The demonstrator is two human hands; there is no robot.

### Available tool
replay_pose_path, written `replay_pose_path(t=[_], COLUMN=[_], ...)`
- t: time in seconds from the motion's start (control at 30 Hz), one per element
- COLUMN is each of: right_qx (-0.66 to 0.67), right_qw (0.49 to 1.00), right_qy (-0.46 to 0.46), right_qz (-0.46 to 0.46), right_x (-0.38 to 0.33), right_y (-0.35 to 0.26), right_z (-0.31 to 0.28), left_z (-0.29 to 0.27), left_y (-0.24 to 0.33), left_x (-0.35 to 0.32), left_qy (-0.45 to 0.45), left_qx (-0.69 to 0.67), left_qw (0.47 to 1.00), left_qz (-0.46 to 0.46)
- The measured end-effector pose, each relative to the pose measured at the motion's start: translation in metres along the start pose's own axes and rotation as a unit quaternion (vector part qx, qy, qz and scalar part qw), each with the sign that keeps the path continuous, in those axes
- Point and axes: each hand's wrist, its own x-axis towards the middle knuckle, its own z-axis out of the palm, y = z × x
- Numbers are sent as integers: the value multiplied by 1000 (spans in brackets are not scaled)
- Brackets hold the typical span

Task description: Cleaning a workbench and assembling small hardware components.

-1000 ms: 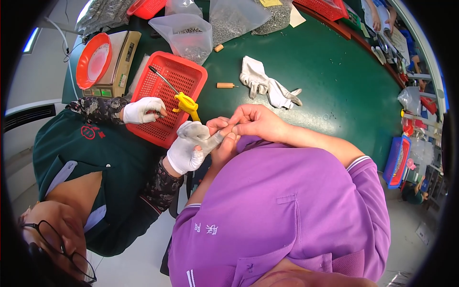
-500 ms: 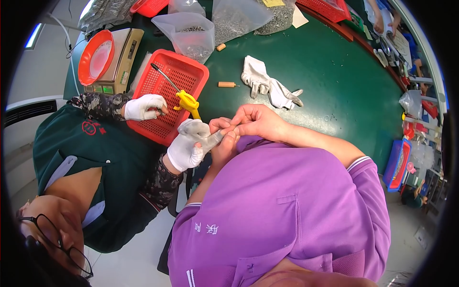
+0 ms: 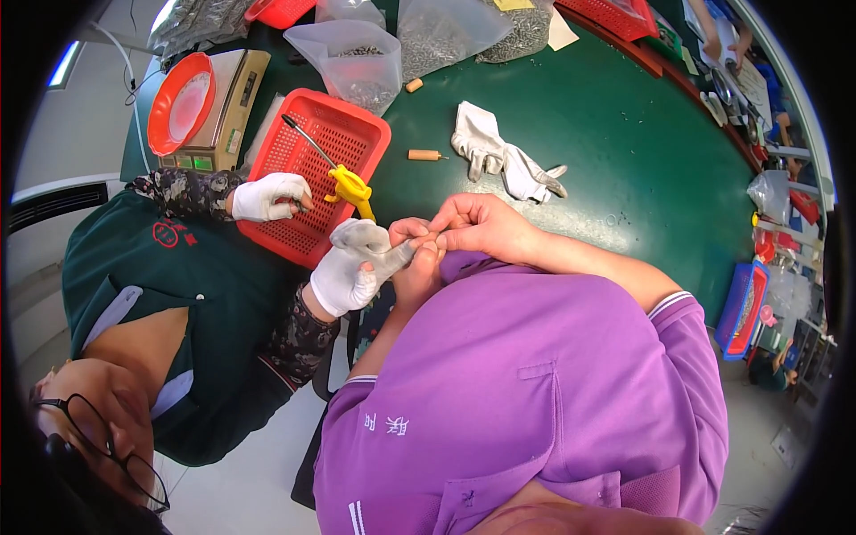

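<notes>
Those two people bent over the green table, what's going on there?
The person in the purple shirt has both bare hands together at the table edge, the right hand and the left hand pinching something too small to make out. A co-worker's white-gloved hand reaches in and touches their fingers. The co-worker's other gloved hand rests on the red perforated plastic basket, beside a yellow-handled tool. A spare pair of white gloves lies on the green table.

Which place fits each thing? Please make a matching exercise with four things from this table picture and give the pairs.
Things:
1. red basket
2. loose white gloves
3. round red tray
4. blue bin

Places:
A. on the scale
B. at the table's right edge
C. under the yellow tool
D. on bare green tabletop

Pairs: 1-C, 2-D, 3-A, 4-B
</notes>
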Motion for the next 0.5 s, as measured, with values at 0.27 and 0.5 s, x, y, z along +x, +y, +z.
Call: replay_pose_path(t=[0.27, 0.5], right_qx=[-6, -20], right_qw=[1000, 1000], right_qy=[-2, 2], right_qz=[3, 8], right_x=[0, -1], right_y=[2, -2], right_z=[-1, -2], left_z=[-1, 12], left_y=[-1, 14], left_x=[-1, -1], left_qy=[-12, -27], left_qx=[-10, 11], left_qw=[1000, 1000], left_qz=[6, 5])
